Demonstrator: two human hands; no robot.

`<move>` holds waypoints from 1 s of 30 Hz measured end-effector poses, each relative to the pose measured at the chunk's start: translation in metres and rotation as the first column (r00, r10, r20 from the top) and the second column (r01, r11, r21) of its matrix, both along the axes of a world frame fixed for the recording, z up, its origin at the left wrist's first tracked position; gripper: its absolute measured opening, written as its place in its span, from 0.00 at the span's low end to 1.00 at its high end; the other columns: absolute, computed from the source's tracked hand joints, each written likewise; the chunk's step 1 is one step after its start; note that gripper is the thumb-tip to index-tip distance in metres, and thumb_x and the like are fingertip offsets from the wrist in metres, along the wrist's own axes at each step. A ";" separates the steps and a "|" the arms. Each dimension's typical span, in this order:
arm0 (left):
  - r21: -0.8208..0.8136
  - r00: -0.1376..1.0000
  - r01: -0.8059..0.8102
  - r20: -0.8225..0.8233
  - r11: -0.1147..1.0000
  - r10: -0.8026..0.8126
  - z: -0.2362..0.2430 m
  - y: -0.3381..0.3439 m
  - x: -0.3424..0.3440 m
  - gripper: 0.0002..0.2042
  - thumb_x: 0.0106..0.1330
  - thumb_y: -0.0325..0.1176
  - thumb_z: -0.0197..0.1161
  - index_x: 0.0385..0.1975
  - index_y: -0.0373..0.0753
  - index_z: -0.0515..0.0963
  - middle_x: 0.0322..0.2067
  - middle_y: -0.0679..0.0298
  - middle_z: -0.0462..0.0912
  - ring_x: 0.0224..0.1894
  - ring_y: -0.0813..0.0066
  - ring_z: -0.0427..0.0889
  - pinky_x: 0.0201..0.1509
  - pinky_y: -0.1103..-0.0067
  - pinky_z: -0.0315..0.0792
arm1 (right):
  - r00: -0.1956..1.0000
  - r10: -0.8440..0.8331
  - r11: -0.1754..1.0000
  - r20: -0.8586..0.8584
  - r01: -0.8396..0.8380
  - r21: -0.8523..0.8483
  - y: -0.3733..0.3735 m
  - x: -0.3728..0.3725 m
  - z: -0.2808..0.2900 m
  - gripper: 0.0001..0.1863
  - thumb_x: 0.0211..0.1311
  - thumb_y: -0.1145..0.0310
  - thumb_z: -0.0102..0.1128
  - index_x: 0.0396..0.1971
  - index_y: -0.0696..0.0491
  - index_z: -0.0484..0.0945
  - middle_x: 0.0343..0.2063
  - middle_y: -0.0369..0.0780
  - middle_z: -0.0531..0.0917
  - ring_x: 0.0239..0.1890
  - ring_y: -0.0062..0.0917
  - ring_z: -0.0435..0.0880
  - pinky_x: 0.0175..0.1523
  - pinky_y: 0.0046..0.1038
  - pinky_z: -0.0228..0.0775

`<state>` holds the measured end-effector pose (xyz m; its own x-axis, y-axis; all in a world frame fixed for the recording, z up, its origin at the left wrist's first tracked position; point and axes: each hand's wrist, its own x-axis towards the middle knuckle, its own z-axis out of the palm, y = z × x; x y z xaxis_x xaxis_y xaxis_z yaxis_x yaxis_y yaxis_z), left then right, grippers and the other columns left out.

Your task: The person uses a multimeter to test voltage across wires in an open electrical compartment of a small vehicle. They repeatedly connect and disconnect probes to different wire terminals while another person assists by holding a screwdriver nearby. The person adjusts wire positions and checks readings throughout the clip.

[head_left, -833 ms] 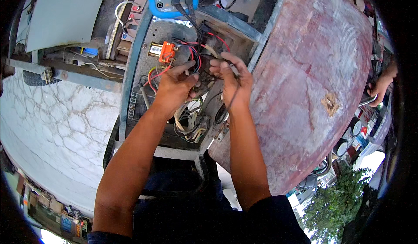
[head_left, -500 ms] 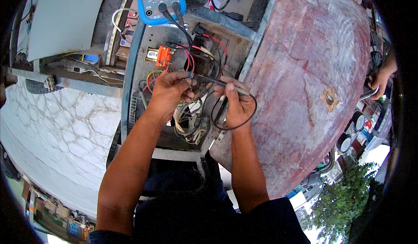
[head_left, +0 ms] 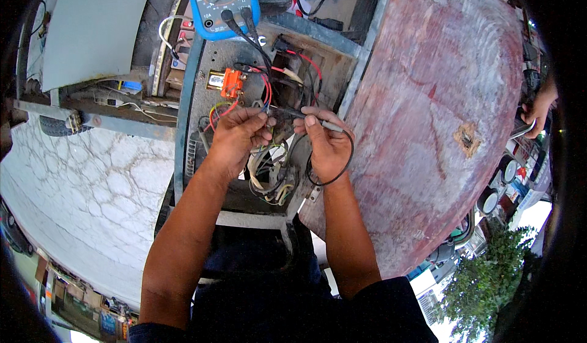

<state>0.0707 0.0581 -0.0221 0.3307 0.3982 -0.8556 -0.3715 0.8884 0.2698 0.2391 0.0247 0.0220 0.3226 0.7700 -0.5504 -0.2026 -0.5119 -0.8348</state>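
Observation:
My left hand (head_left: 235,138) pinches the end of thin wires (head_left: 267,101) that come down past the orange part. In my right hand (head_left: 328,150) is a multimeter probe (head_left: 331,126), its tip pointing left at the wires in my left fingertips. I cannot tell whether the tip touches them. The probe's black lead loops below the right hand. A blue multimeter (head_left: 219,22) lies above, with black plugs in its sockets. Near my left hand sits an orange block-shaped electrical part (head_left: 232,84) with a gold-coloured body beside it. A loose bundle of wires (head_left: 269,171) hangs below both hands.
A blue-grey metal frame (head_left: 185,116) surrounds the open wiring compartment. To the right lies a large worn reddish panel (head_left: 422,123) with a hole. Another person's hand (head_left: 538,113) shows at the far right. Cracked pale floor (head_left: 92,184) spreads left.
My hands stay close together over the wiring, and the probe has shifted slightly left and down. The view has moved a little; both grips look unchanged.

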 end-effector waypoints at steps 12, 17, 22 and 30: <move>0.039 0.999 0.002 -0.044 0.999 0.000 -0.001 -0.005 0.004 0.06 0.64 0.27 0.58 0.37 0.32 0.76 0.32 0.59 0.82 0.25 0.78 0.77 0.30 0.81 0.73 | 0.996 0.063 0.996 0.062 -0.058 -0.073 0.001 -0.001 0.003 0.15 0.63 0.67 0.59 0.43 0.62 0.77 0.31 0.43 0.83 0.33 0.23 0.81 0.40 0.26 0.74; 0.011 1.000 -0.009 -0.004 1.000 0.009 0.001 -0.003 0.003 0.05 0.65 0.28 0.59 0.36 0.34 0.76 0.31 0.61 0.82 0.25 0.75 0.77 0.31 0.79 0.72 | 0.998 0.044 0.997 0.040 -0.041 -0.058 -0.001 0.001 0.000 0.12 0.63 0.70 0.58 0.42 0.62 0.77 0.31 0.43 0.84 0.32 0.21 0.81 0.39 0.23 0.75; 0.019 1.000 -0.017 0.011 1.000 0.017 -0.007 -0.007 0.000 0.05 0.64 0.28 0.60 0.36 0.35 0.76 0.30 0.61 0.81 0.26 0.75 0.77 0.31 0.79 0.72 | 0.998 0.055 0.997 0.023 -0.054 -0.056 0.002 0.001 0.001 0.14 0.63 0.68 0.59 0.42 0.63 0.77 0.31 0.44 0.84 0.33 0.22 0.82 0.39 0.24 0.75; 0.030 0.999 -0.016 -0.032 0.999 0.017 -0.002 -0.006 0.001 0.05 0.65 0.28 0.57 0.35 0.34 0.77 0.31 0.63 0.82 0.24 0.79 0.75 0.30 0.82 0.72 | 0.995 0.094 0.994 0.033 -0.092 -0.064 0.000 0.003 -0.003 0.14 0.63 0.68 0.59 0.42 0.63 0.77 0.31 0.44 0.84 0.34 0.24 0.83 0.40 0.26 0.76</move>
<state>0.0721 0.0517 -0.0237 0.2965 0.4285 -0.8535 -0.3767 0.8737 0.3077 0.2426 0.0247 0.0191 0.2714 0.7624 -0.5874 -0.1221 -0.5781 -0.8068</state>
